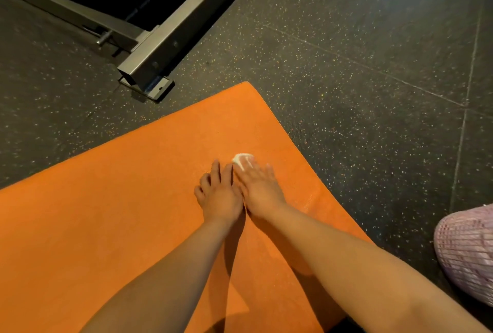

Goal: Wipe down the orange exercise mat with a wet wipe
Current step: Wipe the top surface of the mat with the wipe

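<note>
Both bare forearms (173, 279) stretch over the orange exercise mat (106, 199), finely textured, flat on the dark speckled floor (373, 92), its far corner rounded. The right hand (260, 188) presses a small crumpled white wet wipe (241, 158) onto the mat near its right edge with straight, spread fingers (250, 166); the left hand (220, 194) rests just beside it, fingers loosely bent, holding nothing

Wet wipe (240, 158) mostly under the right hand (260, 188)
</note>
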Motion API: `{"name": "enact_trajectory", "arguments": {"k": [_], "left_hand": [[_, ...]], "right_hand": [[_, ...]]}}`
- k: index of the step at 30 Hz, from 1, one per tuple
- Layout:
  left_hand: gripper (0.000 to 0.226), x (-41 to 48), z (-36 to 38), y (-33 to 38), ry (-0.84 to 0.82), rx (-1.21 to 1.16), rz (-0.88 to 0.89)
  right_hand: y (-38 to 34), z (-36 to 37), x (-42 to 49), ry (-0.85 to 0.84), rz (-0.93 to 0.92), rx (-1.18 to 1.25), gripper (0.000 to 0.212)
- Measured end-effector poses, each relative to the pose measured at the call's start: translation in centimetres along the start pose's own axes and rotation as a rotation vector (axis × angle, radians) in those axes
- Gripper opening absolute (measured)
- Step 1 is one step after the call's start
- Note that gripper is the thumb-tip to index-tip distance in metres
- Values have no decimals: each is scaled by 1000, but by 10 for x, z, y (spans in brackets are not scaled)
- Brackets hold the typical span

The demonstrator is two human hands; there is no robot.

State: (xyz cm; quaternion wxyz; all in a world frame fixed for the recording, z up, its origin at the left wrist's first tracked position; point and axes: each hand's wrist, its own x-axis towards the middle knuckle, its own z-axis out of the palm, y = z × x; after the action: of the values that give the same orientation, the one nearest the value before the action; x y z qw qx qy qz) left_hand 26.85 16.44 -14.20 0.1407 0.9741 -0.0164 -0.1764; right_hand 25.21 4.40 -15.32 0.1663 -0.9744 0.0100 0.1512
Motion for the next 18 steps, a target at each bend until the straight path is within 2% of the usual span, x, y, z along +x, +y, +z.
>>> {"name": "enact_trajectory", "arguments": {"k": [2,3,7,9,11,13,15,17,18], "left_hand": [[55,1,1,-3,-21,-10,-17],[56,2,1,-6,-30,-4,-12],[58,3,-2,-23,-31,17,30],[55,7,-4,-25,-6,8,40],[54,13,-7,-23,24,-9,34],[54,19,-7,-22,45,8,9],[54,23,-7,-22,43,8,-23],[54,22,-6,-24,37,6,-21],[54,22,-6,-25,36,9,-15]], "right_hand": [[5,-2,2,-14,-77,-62,55],[12,-5,5,14,-44,-87,54],[42,-26,27,106,394,30,57],[35,-27,35,110,442,73,59],[12,-21,37,93,321,58,62],[-14,-11,37,36,86,4,61],[-26,-8,36,-33,-62,-11,56],[-19,-12,37,-50,-79,-53,54],[-11,-14,38,-35,-26,-71,54]]}}
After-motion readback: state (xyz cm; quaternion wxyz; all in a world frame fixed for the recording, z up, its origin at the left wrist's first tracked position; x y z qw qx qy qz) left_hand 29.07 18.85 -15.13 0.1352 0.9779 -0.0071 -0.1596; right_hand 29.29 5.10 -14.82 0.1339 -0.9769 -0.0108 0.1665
